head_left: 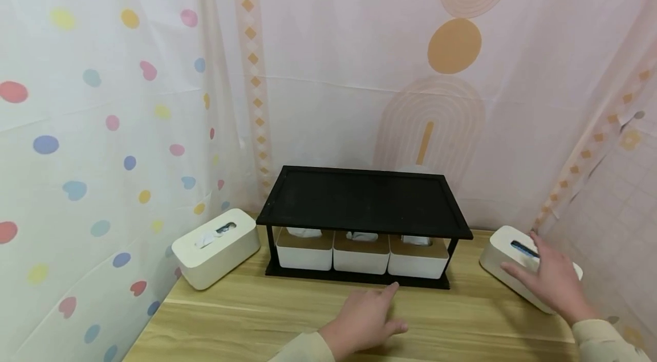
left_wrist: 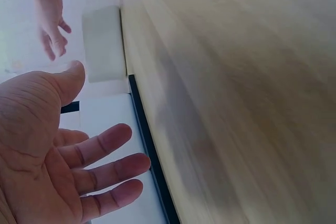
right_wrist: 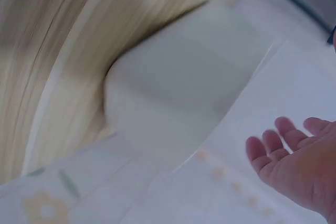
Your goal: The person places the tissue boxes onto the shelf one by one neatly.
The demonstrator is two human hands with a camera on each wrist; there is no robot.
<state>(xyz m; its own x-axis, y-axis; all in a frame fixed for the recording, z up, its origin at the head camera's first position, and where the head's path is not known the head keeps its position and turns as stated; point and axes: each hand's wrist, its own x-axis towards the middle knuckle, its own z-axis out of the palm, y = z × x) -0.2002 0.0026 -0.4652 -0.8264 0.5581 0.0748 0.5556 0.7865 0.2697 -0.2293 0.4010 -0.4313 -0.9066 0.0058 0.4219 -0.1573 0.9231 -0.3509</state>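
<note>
My right hand (head_left: pixel 553 277) hovers at the white tissue box (head_left: pixel 505 264) on the right side of the table, its fingers spread. The right wrist view shows a gap between those loosely bent fingers and the box (right_wrist: pixel 173 82). My left hand (head_left: pixel 363 316) hangs over the table in front of a black rack (head_left: pixel 359 199), fingers loosely extended and holding nothing. Inside the rack stand three tissue boxes in a row: a left one (head_left: pixel 305 256), a middle one (head_left: pixel 361 259) and a right one (head_left: pixel 418 264). Each has a white body, a brown top and tissue showing.
Another white tissue box (head_left: pixel 220 253) sits at an angle left of the rack, with tissue in its slot. The wooden table (head_left: pixel 246 316) meets a dotted curtain (head_left: pixel 102 151) on the left and a patterned curtain (head_left: pixel 328 94) behind.
</note>
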